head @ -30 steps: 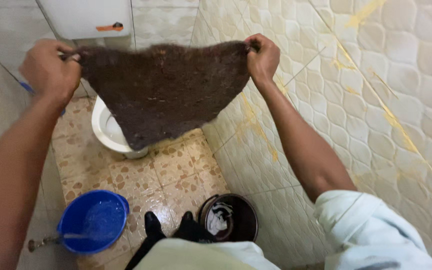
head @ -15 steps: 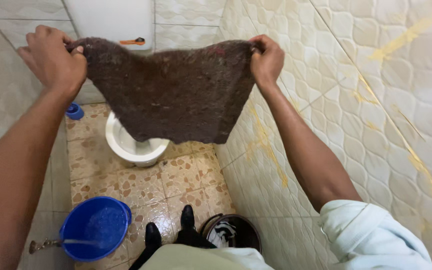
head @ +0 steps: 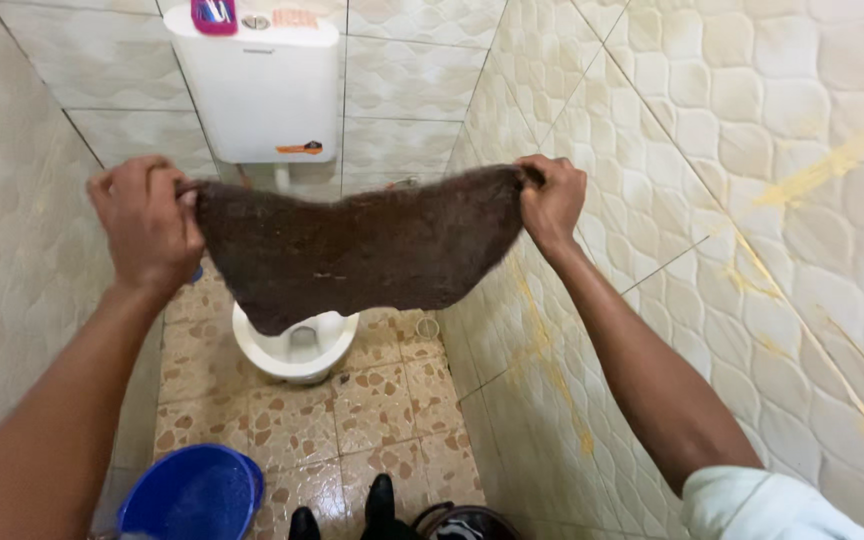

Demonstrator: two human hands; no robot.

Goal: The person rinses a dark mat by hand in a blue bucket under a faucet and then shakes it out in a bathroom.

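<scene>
I hold a dark brown fuzzy mat (head: 362, 250) stretched out in front of me at chest height, my left hand (head: 147, 225) pinched shut on its left corner, my right hand (head: 552, 200) closed on the right corner. Gripping both top corners keeps it spread flat and hanging clear of the floor; its lower edge sags in the middle. It hangs above the white toilet bowl (head: 297, 345), with the cistern (head: 257, 85) on the far wall. Cream tiled wall (head: 732, 200) close on my right; brown-patterned floor tiles (head: 372, 400) below. Blue bucket (head: 192, 495) near left.
</scene>
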